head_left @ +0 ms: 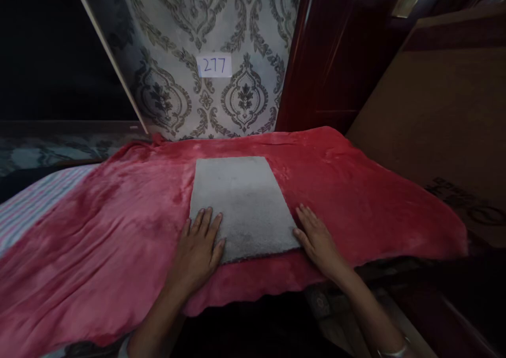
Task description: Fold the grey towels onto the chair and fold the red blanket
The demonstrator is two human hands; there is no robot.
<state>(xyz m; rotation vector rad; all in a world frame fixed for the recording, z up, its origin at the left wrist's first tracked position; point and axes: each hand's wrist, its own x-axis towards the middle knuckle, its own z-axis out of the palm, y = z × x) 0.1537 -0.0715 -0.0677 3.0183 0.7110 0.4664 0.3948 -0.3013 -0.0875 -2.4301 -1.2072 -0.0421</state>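
Observation:
A grey, soft-looking rectangular cloth (243, 200) lies flat on a red plush blanket (375, 205). My left hand (201, 242) rests with fingers spread over the cloth's near left corner, partly on the cloth and partly off its edge. At the near right corner is my right hand (314, 236), its fingers stretched out on the blanket and its thumb at the cloth's edge. Neither hand grips anything.
A large cardboard box (443, 121) stands at the right. Behind the blanket is a patterned wall (213, 105) bearing a paper label (214, 65) marked 277, beside a dark red door (332, 47). A dark screen (59, 52) is at the left, above striped fabric (43, 200).

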